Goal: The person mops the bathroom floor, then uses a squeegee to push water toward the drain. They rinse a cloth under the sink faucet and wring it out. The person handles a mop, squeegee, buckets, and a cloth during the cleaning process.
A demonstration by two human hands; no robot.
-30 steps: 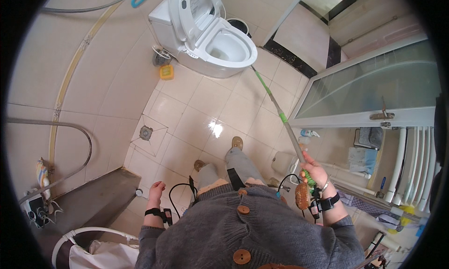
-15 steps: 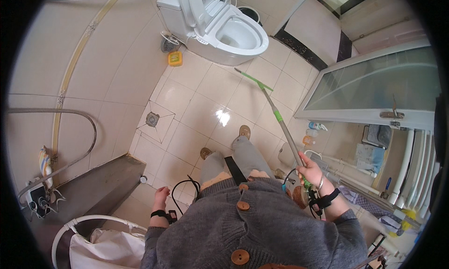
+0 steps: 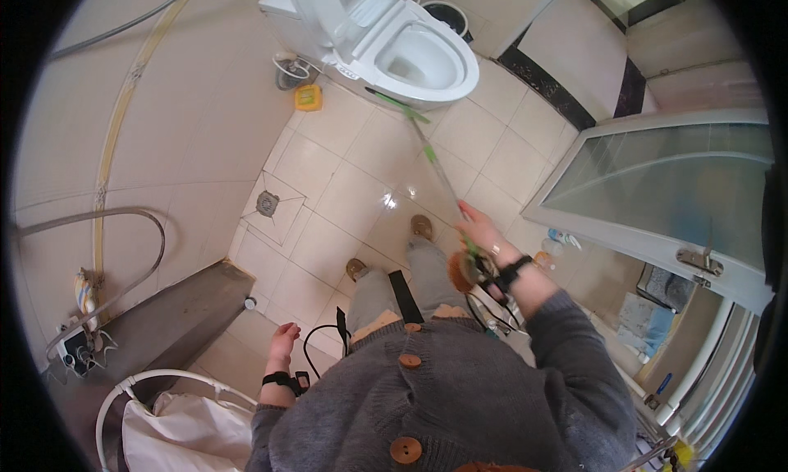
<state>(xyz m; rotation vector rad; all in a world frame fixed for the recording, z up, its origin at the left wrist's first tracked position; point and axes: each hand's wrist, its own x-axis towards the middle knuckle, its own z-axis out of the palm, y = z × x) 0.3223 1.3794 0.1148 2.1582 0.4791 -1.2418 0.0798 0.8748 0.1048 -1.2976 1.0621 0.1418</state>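
Note:
My right hand is wrapped round the grey handle of a long green squeegee. Its narrow green head lies low at the foot of the white toilet, slanting across the front of the base. Whether the blade touches the toilet or only the floor, I cannot tell. Just below my right hand, by the wrist, shows a round brown bristly thing; how it is joined to the handle is unclear. Down at my left side, my left hand hangs with curled fingers and nothing visible in it.
A yellow box sits by the wall left of the toilet, with a floor drain nearer me. A white-framed glass door stands at the right. Bottles are beside it. A white-framed cloth hamper is at lower left.
My right hand has reached forward and left, carrying the squeegee head from open floor to the toilet's base. My left hand has barely moved.

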